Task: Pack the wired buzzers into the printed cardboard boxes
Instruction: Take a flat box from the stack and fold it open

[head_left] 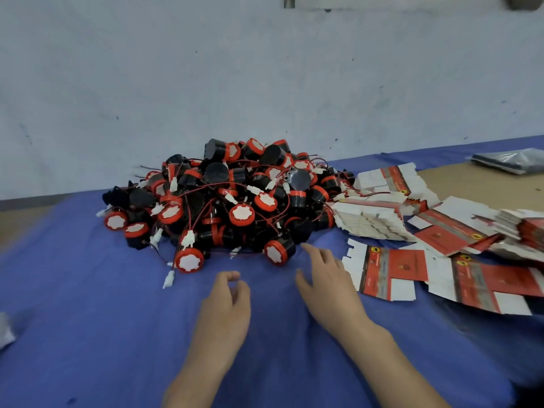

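Where the buzzers lie: heaped in one tangled pile at the middle of the frame, black bodies, red caps, thin leads with white plugs. They sit on the blue cloth spread over the surface, straight ahead of both hands.
Printed boxes: none made up that I can see. They lie as flat blanks fanned across the right of the frame, reaching the pile's right edge.
Nearest blank: printed side up, long axis running left to right across the frame, just beside the right hand's outer edge.
Nearest buzzer: on its side at the pile's lower edge, cap turned toward the person, just up-left of the right hand's fingertips. A second buzzer lies up-left of the left hand, a little further off.
Nearer hand: the right, to both a blank and a buzzer.
Right hand: fingers spread and stretched forward, holding nothing. Whether the palm rests on the cloth I cannot tell.
Left hand: fingers loosely curled, thumb tip near the forefinger, nothing between them.
Likely step: I'd judge packing hasn't started; a blank needs folding up before any buzzer goes in.
Watch for: tangled leads may drag neighbours along with whichever buzzer is lifted.
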Motion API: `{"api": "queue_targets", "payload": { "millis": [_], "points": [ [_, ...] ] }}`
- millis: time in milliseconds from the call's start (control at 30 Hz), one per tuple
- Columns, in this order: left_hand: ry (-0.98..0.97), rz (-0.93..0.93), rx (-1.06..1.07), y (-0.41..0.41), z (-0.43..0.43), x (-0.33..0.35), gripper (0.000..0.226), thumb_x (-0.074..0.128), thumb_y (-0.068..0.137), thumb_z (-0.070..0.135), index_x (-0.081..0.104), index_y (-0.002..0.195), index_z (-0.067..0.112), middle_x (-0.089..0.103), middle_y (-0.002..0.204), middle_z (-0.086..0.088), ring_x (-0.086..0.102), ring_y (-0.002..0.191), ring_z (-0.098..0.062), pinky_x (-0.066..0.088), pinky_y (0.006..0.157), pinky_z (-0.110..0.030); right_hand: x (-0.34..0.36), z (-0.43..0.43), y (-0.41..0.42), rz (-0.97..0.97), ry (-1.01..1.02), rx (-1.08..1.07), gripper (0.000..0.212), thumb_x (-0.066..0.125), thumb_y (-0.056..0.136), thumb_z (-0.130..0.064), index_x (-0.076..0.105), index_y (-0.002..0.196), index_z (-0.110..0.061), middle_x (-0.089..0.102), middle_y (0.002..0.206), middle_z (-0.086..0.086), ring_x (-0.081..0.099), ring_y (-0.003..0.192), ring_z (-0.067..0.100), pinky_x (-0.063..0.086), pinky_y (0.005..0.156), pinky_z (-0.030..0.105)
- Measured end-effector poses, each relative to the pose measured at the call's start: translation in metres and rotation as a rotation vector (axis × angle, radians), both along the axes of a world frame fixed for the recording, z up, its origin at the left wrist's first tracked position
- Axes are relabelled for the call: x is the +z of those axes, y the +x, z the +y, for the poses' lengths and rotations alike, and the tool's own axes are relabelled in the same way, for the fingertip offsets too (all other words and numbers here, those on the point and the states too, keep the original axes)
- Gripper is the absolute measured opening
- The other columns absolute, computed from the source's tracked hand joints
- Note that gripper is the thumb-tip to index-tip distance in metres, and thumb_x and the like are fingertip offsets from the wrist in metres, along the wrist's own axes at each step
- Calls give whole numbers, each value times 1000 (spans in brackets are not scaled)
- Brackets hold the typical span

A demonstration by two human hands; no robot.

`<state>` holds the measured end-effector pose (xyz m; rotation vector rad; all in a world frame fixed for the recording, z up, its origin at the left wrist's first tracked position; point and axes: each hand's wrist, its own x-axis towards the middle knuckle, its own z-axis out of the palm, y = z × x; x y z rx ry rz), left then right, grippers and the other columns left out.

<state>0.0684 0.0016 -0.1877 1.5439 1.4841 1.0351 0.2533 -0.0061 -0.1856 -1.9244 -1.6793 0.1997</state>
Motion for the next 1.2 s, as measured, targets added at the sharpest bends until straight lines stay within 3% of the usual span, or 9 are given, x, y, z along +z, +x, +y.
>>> {"api": "queue_targets", "payload": {
  "millis": [300, 433, 533, 633, 733, 900, 1033, 1100, 1200],
  "points": [
    [-5, -5, -12, -5, 3, -3, 15, 47, 102, 32, 49, 100, 47, 68, 78, 4, 64, 64, -22, 58, 64, -54, 0, 18, -6, -35, 1, -12, 58, 42, 105, -35, 21, 158, -25, 37, 153, 5, 42, 131, 30, 40, 101, 41],
    [-7, 6, -43, -9, 4, -1, 16, 47, 103, 32, 48, 100, 48, 68, 83, 1, 62, 65, -16, 59, 67, -52, 2, 11, 14, -146, -34, -126, 62, 44, 104, -39, 19, 159, -26, 29, 159, 7, 31, 144, 30, 30, 115, 42],
    [0, 14, -54, -9, 1, 1, 16, 47, 103, 31, 49, 101, 47, 69, 85, -2, 65, 70, -27, 58, 68, -53, 2, 3, 31, -220, -151, -226, 71, 44, 103, -51, 12, 160, -25, 17, 165, 11, 14, 152, 33, 16, 122, 49],
    [6, 26, -64, -7, -3, 3, 15, 46, 103, 31, 48, 105, 46, 68, 87, -4, 65, 78, -33, 58, 69, -55, 2, -3, 44, -208, -242, -273, 70, 44, 101, -54, 17, 158, -23, 23, 162, 10, 16, 151, 33, 13, 121, 52],
    [14, 50, -73, -6, -4, 4, 15, 46, 103, 31, 47, 114, 42, 67, 88, -3, 66, 81, -33, 57, 70, -55, 1, -11, 50, -214, -278, -251, 56, 39, 103, -50, 33, 151, -22, 40, 152, 7, 32, 143, 31, 25, 118, 49],
    [29, 82, -79, -7, -1, 2, 17, 45, 104, 31, 46, 118, 40, 67, 86, -4, 64, 59, -4, 59, 70, -49, 5, -20, 56, -240, -237, -172, 39, 39, 105, -36, 51, 136, -15, 54, 137, 7, 48, 127, 29, 39, 103, 39],
    [32, 89, -79, -7, -1, 1, 18, 45, 103, 31, 47, 119, 40, 66, 85, -3, 66, 70, -17, 58, 69, -49, 13, -29, 61, -219, -170, -139, 28, 39, 106, -27, 56, 125, -15, 60, 114, 4, 56, 99, 27, 36, 68, 36],
    [34, 95, -84, -6, -3, 2, 17, 45, 103, 32, 46, 118, 41, 67, 87, -5, 66, 74, -20, 58, 69, -50, 16, -33, 64, -252, -126, -126, 23, 40, 107, -25, 58, 118, -17, 62, 106, 1, 55, 93, 27, 33, 64, 37],
    [36, 97, -85, -6, -4, 2, 18, 45, 103, 31, 46, 119, 40, 67, 89, -8, 67, 81, -28, 57, 70, -52, 21, -39, 66, -186, 48, -146, 24, 43, 107, -23, 64, 119, -17, 70, 100, 8, 62, 94, 33, 45, 69, 41]
  ]
}}
